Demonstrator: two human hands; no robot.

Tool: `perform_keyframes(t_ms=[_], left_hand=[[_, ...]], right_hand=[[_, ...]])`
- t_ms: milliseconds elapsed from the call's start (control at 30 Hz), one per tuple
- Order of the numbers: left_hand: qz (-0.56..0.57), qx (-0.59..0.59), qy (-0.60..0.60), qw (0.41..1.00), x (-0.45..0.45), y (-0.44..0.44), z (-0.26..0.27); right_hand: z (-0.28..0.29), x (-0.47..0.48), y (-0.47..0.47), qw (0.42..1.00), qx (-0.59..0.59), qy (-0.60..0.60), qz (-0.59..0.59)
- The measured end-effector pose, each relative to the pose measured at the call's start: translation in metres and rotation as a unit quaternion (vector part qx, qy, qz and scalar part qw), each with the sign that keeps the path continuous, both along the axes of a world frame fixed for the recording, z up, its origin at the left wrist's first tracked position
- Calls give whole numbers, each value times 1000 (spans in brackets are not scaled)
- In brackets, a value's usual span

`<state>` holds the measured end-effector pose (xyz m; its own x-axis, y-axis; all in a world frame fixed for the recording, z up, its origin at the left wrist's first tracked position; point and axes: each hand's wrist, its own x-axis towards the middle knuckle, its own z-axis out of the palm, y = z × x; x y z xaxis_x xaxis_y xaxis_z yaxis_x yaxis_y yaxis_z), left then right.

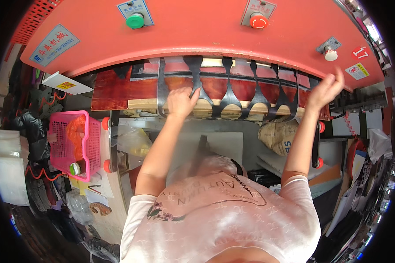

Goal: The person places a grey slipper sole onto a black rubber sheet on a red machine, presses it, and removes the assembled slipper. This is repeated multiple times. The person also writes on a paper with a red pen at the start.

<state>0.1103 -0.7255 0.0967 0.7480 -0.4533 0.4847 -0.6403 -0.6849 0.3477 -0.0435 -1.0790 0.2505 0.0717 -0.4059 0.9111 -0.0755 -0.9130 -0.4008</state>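
My left hand [180,104] is at the left part of a black sheet [228,100] with large rounded cut-outs, its thumb and fingers closed at one of the narrow strips. The sheet runs out from under the red press head [197,37] and hangs bent over the front edge. Beneath it lie a red-brown board [118,90] and a pale wooden strip [141,104]. My right hand [326,92] is raised at the board's right end, below a white knob [331,54]. It holds nothing, and its fingers are slightly blurred. The press head hides the sheet's far part.
The press front carries a green push button [135,21] and a red stop button [259,21]. A pink plastic basket [93,148] with an orange bag stands at the left. A brown paper sack [278,136] lies below the board. Red rollers [107,123] stick out beside the frame.
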Motion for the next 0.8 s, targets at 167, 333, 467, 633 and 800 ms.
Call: perform_keyframes(t_ms=[167,333,467,633,800], left_hand=[[11,-9,3,1000,-13,1,2],[13,1,20,1000,-18,4,2],[15,-3,24,1000,-18,4,2],[3,-12,9,1000,-18,5,2],[-3,-19,17,1000,-17,6,0]], right_hand=[[29,-13,-43,996,-52,-32,-63],[34,56,-97,984,-28,-86,-152],[21,92,-123,969,-35,-57,-238],[-21,63,-50,999,-22,-27,13],[-109,20,92,899,60,308,304]])
